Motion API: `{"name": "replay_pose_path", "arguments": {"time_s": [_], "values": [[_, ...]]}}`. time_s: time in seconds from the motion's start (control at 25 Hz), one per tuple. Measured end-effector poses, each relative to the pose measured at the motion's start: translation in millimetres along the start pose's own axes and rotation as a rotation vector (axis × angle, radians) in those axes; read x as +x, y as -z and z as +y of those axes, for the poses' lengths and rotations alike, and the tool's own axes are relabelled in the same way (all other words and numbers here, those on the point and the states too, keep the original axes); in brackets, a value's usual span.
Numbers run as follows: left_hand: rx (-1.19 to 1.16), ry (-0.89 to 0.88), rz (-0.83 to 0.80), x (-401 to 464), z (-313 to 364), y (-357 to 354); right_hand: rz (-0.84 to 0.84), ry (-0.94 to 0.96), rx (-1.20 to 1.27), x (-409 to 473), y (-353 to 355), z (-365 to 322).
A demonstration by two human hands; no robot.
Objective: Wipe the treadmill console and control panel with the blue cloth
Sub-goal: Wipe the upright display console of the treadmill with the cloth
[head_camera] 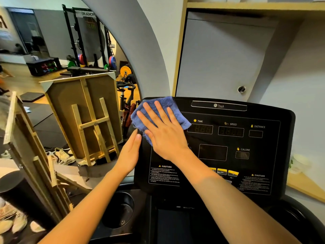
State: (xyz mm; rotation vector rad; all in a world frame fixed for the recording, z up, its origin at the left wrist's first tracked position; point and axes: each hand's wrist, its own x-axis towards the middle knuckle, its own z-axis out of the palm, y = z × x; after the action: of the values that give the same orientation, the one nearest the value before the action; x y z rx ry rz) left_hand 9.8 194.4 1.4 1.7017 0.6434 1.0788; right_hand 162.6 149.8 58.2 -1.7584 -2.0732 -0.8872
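Both hands flat: right hand (164,131) fingers spread on blue cloth (159,114), left hand (131,152) fingers together against console (228,147).

one cloth (163,110), one console (228,147), two hands, left (129,154) and right (163,132), two cup holders (117,208), two caution labels (165,174), three yellow buttons (222,172), one easel (95,127).

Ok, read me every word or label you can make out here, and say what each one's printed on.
"TheA": console top badge
"TIME", "SPEED", "DISTANCE", "CALORIE": above its displays
"CAUTION": twice, on lower warning blocks; fine print too small
"VOL+": under yellow buttons, faint
"ROGUE": mirrored, on the rack
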Motion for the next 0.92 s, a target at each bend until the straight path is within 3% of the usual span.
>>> {"name": "replay_pose_path", "arguments": {"time_s": [0.32,0.92], "values": [[0.020,-0.037,0.110,-1,-9,-13,0.037,-0.056,-0.006,0,6,10],[0.099,0.003,0.166,-5,1,-26,0.066,-0.296,-0.148,-63,31,134]]}}
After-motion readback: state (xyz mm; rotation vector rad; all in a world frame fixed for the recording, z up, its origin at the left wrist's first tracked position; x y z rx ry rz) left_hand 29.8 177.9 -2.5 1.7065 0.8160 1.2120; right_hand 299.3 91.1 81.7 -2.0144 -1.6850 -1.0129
